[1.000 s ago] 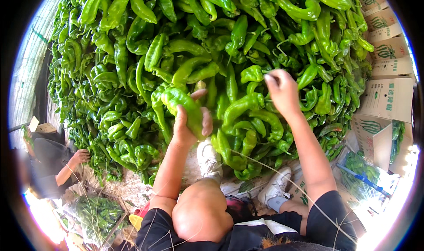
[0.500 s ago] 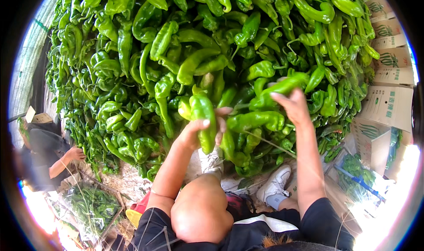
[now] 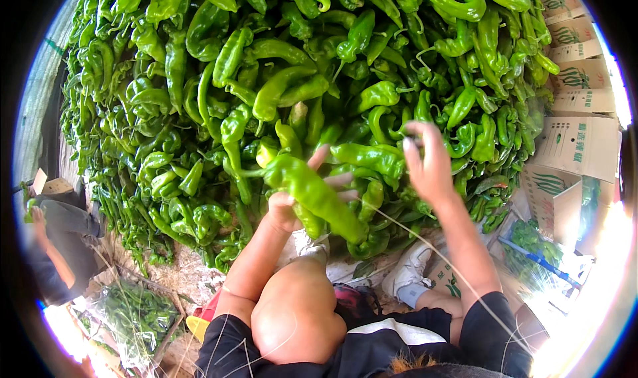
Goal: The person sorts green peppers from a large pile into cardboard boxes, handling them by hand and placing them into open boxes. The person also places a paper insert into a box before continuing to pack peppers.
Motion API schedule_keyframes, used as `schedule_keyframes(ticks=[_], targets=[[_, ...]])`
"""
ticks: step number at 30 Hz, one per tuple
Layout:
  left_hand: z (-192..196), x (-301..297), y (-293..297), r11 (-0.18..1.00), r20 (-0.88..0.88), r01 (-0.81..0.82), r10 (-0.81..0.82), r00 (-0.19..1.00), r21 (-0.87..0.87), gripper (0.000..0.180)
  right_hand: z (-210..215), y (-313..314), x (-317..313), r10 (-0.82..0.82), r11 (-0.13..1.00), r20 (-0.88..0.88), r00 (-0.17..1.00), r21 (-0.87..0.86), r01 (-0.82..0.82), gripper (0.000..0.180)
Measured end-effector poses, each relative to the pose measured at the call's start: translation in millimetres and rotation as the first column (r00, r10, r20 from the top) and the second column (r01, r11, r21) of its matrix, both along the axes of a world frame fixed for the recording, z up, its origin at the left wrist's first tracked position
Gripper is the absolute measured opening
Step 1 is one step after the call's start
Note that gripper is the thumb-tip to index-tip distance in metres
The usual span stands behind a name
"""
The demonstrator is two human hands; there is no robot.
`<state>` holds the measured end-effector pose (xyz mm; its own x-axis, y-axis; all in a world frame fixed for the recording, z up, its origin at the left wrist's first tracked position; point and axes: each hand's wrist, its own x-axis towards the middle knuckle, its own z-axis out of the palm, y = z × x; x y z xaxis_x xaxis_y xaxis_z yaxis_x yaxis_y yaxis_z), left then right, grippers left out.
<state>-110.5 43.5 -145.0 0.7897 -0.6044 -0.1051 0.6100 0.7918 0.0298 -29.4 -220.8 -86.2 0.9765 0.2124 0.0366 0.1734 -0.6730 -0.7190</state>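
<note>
Near edge of the pepper heap (image 3: 286, 89) | left hand (image 3: 284, 208) curled round long green peppers (image 3: 316, 195) | right hand (image 3: 430, 165) half-curled, can't tell if it's holding anything

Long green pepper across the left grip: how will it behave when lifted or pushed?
The pepper is glossy, so probably a bit slippery. Its lower end juts past the left grip without visible sag, suggesting fairly stiff. Slightly curved and tapering, it would likely rock rather than roll straight.

Bright green peppers (image 3: 282, 92), tan green-printed boxes (image 3: 577, 148), white shoes (image 3: 407, 271)
</note>
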Motion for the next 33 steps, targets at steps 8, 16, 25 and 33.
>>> schedule_keyframes(ticks=[8,16,25,33], targets=[[1,8,3,0.964,-0.023,-0.093,0.101,0.995,0.249,0.106,-34,1,18,0.215,0.705,-0.516,0.829,-0.506,-0.497,0.069],[-3,27,-8,0.868,-0.018,0.048,-0.045,0.999,0.495,0.093,49,-9,21,0.412,0.907,0.245,0.878,-0.198,-0.371,0.041],[-25,8,-20,0.962,-0.004,0.124,-0.127,0.992,0.242,0.099,17,50,-29,0.509,0.792,0.138,0.85,0.311,-0.525,0.021],[-21,18,-37,0.99,0.03,0.12,-0.122,0.992,0.071,0.104,-37,-34,57,-0.177,0.955,0.173,0.969,-0.206,0.211,0.034]])
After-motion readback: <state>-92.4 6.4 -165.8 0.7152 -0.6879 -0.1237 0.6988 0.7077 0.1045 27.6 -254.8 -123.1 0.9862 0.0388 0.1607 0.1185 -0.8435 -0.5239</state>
